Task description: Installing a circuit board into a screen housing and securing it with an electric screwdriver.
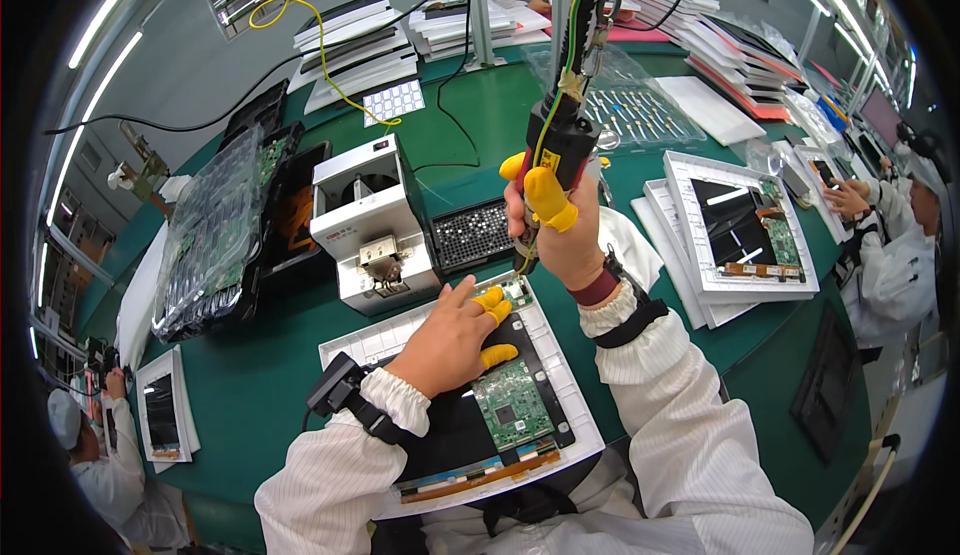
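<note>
In front of me lies a white-framed display panel (545, 320) with a green circuit board (512, 405) and an orange ribbon strip along its near edge. My left hand (445, 340), with yellow finger cots, rests on the panel, its fingers spread near a small green board (516, 295) at the far edge. My right hand (560, 225), also in yellow finger cots, is wrapped around a black electric screwdriver (568, 140) held upright. The screwdriver's tip points down at the small board; whether it touches a screw is hard to see.
Beyond the panel stand a white screw-feeder-like machine (365, 225) and a black perforated tray (470, 235). Plastic trays with boards (215, 235) are at left. Panels (745, 225) are stacked at right, a parts tray (640, 115) behind. Cables hang overhead; co-workers sit both sides.
</note>
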Demonstrator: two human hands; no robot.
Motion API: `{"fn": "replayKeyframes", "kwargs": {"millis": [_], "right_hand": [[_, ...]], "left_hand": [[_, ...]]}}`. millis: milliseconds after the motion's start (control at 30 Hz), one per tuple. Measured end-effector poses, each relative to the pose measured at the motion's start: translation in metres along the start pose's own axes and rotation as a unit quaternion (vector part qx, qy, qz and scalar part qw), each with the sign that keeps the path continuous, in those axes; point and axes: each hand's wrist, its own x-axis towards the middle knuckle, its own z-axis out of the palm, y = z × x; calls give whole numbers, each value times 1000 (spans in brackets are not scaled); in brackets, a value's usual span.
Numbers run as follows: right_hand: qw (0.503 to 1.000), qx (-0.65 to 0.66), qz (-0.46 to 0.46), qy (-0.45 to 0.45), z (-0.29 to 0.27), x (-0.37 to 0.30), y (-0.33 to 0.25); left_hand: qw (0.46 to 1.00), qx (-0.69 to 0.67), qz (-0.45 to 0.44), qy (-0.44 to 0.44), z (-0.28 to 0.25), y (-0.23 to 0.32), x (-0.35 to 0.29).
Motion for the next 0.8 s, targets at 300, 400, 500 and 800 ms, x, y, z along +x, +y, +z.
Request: {"fn": "replayKeyframes", "kwargs": {"millis": [300,400,500,800], "right_hand": [[1000,14,10,-12,7,0,1],[1000,16,11,-8,4,0,3],[1000,15,8,-6,6,1,3],[1000,-22,10,-15,6,2,5]], "left_hand": [[1000,9,8,6,3,-3,-2],[1000,13,15,5,4,-4,0],[1000,21,18,7,4,-4,0],[999,25,22,11,5,-5,-1]]}}
